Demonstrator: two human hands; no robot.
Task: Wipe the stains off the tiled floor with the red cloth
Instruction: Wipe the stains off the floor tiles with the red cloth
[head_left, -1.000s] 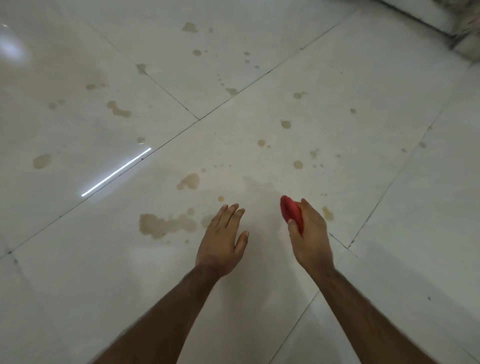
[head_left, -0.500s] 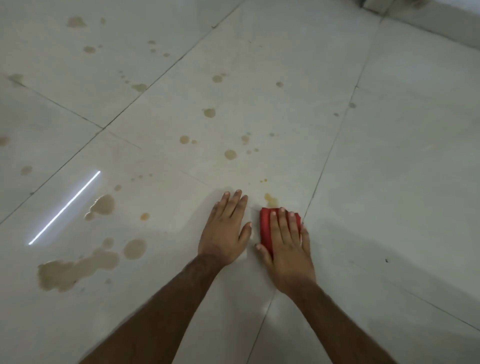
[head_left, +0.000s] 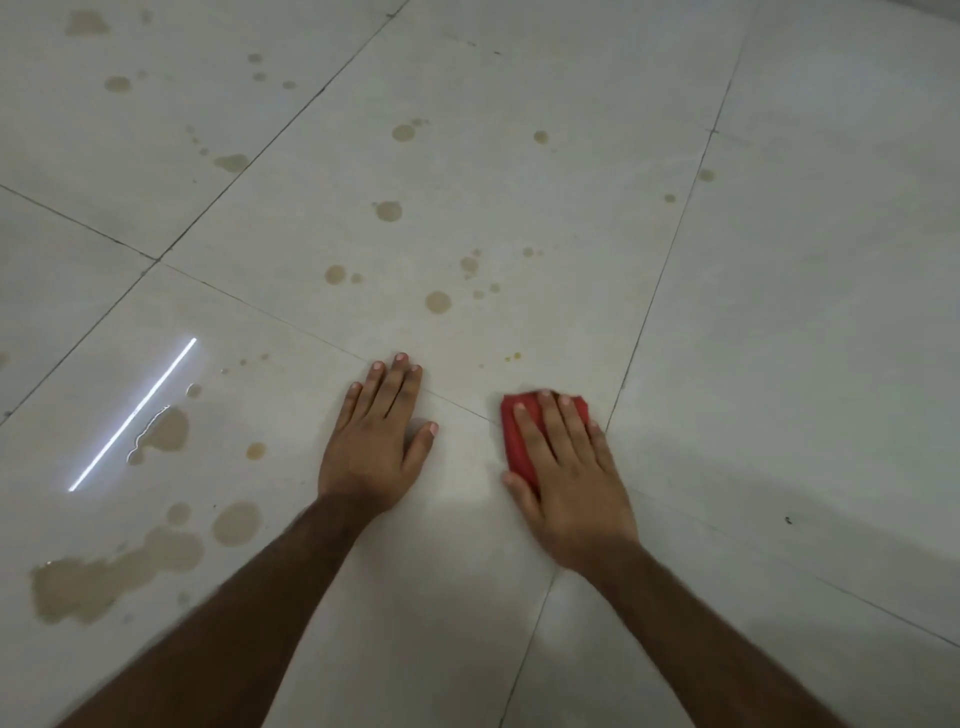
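Note:
My right hand (head_left: 563, 478) lies flat on the red cloth (head_left: 517, 441) and presses it onto the pale tiled floor (head_left: 779, 338) with straight fingers. The cloth shows only at the hand's left side and under the fingertips. My left hand (head_left: 376, 441) rests flat on the floor beside it, fingers straight, holding nothing. Brown stains dot the tile ahead: a round spot (head_left: 438, 302), another (head_left: 388, 211), tiny drops (head_left: 511, 356) just beyond the cloth. A large brown puddle (head_left: 104, 577) spreads at the lower left, with a wet patch (head_left: 166, 431) above it.
Dark grout lines (head_left: 660, 280) cross the floor between large glossy tiles. A bright strip of reflected light (head_left: 135, 413) lies on the left tile. More small stains (head_left: 231, 162) sit further back on the left. The right-hand tiles show almost no stains.
My right hand came down from holding the cloth off the floor to pressing it flat, then slid it right. The stain just beyond the cloth is gone. The view has shifted right.

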